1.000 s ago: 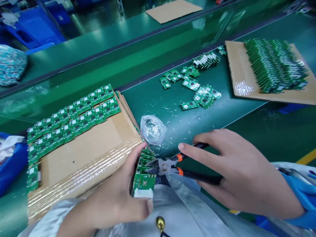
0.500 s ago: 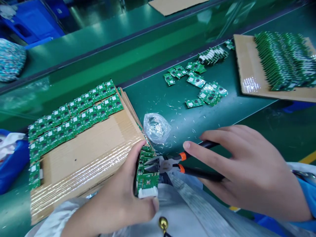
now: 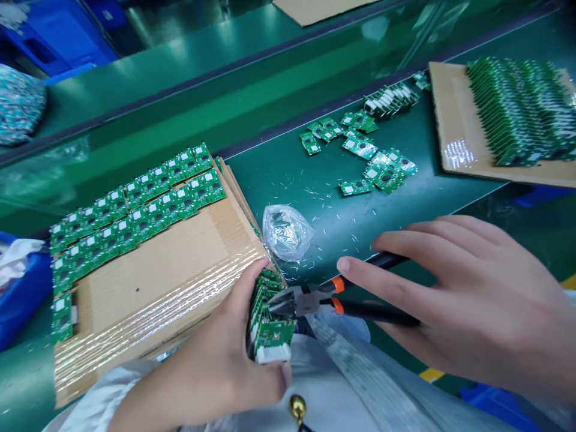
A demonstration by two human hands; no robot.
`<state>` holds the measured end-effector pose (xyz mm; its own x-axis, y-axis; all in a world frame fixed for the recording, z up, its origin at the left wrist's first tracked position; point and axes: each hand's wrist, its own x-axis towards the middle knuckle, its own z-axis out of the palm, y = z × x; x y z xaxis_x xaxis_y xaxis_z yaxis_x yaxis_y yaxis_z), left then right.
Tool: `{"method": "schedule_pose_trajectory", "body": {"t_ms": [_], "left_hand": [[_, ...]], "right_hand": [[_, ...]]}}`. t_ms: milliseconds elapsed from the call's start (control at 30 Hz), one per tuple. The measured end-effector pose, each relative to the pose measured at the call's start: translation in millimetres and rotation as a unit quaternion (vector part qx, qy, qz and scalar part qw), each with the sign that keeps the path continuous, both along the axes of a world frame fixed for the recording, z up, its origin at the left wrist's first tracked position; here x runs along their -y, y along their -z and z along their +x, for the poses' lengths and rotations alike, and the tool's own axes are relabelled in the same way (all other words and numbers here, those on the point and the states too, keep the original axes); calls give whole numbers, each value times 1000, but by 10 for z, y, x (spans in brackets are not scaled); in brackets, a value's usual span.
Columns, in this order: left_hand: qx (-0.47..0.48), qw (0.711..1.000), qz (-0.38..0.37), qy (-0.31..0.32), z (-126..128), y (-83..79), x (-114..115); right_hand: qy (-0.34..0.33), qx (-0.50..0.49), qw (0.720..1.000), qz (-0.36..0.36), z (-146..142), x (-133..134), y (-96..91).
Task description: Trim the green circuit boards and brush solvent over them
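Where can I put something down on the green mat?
Bare green mat lies between the brown cardboard sheet and the loose green circuit boards, above the clear plastic bag, with white snippets. Crowded: the left hand with stacked boards, the right hand with black-handled cutters.

Not much going on: since a second ago the left hand (image 3: 216, 348) has tipped the board stack (image 3: 270, 318) a bit more, and the right hand (image 3: 454, 294) sits slightly higher over the cutters (image 3: 306, 300).

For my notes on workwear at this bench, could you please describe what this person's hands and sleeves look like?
The left hand and right hand are both bare, with short nails and no gloves, rings or tape that I can see. A loose, whitish sleeve covers the left forearm; the right sleeve is out of view.
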<state>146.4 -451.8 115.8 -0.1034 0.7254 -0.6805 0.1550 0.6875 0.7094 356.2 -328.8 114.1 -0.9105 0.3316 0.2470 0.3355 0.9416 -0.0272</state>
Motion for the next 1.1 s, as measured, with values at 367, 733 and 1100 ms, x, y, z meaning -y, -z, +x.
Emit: {"method": "schedule_pose_trajectory", "body": {"t_ms": [367,733,1100], "left_hand": [[37,994,25,97,-81,40,0],[71,996,-13,48,-10,40,-19],[126,992,-8,-11,96,61,-63]], "right_hand": [[-18,12,1000,10,-44,1,-14],[-51,22,998,15,58,-7,75],[-24,-10,1000,13,23,53,119]]}}
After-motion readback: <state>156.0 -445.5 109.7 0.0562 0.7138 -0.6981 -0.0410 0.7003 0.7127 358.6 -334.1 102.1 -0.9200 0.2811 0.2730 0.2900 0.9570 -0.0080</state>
